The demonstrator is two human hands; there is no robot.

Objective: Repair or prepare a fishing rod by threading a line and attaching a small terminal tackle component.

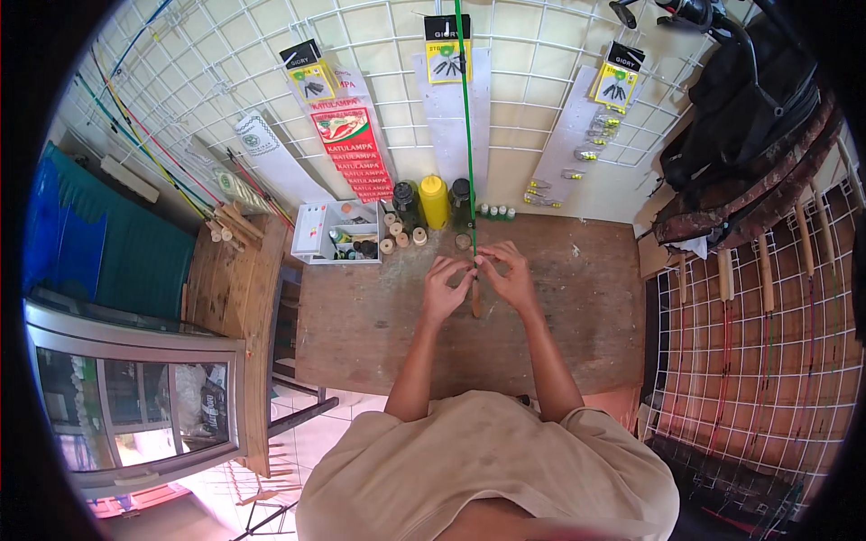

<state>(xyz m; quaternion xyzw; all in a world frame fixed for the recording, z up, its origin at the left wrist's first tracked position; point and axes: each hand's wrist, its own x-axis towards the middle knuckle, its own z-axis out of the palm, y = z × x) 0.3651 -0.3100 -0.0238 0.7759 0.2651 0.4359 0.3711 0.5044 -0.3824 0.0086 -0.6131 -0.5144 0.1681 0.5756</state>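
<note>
A thin green fishing rod [467,135] stands up over the workbench and runs away from me toward the wall. Its short wooden handle [476,304] points back at me between my wrists. My left hand [445,287] is closed on the rod's lower end from the left, just above the handle. From the right, my right hand [510,278] pinches the same spot, thumb and fingertips drawn together. The fingertips of both hands nearly meet; anything small between them is hidden. Just beyond the hands sits a small round container [463,242].
On the wooden workbench [568,316], a white organizer box [311,233], wooden spools [419,236], a yellow bottle [434,203], dark bottles [408,206] and small green-and-white bottles [496,213] line the back. Packaged tackle hangs on a white wire grid. A black bag [749,117] hangs at right.
</note>
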